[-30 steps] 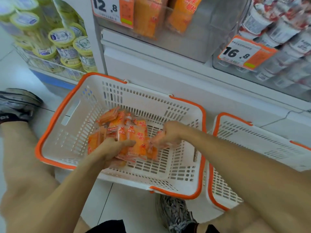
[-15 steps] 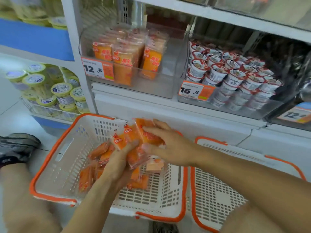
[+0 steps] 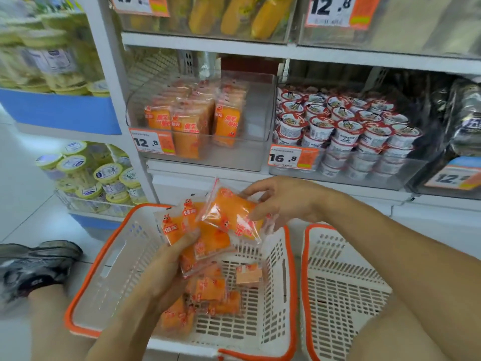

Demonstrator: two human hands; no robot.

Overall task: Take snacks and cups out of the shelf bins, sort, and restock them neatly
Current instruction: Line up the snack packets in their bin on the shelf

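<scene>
My left hand (image 3: 166, 267) grips a bunch of orange snack packets (image 3: 182, 225) from below, above the left white basket with an orange rim (image 3: 109, 261). My right hand (image 3: 283, 201) pinches the top packet (image 3: 229, 217) of that bunch by its right end. Several more orange packets (image 3: 208, 295) lie on the basket floor. On the shelf above, a clear bin (image 3: 250, 126) holds upright orange packets (image 3: 187, 121), with bare room at its right side. The bin to its right holds stacked snack cups (image 3: 348, 131).
A second white basket (image 3: 338, 277) with nothing visible in it stands right of the first. Price tags (image 3: 152, 142) hang on the bin fronts. Yellow-lidded tubs (image 3: 99, 175) fill the shelves at left. A shoe (image 3: 33, 267) rests on the floor at left.
Both hands have lifted a bunch of orange packets out of the basket and hold it higher. My view has tilted up toward the shelf bins.
</scene>
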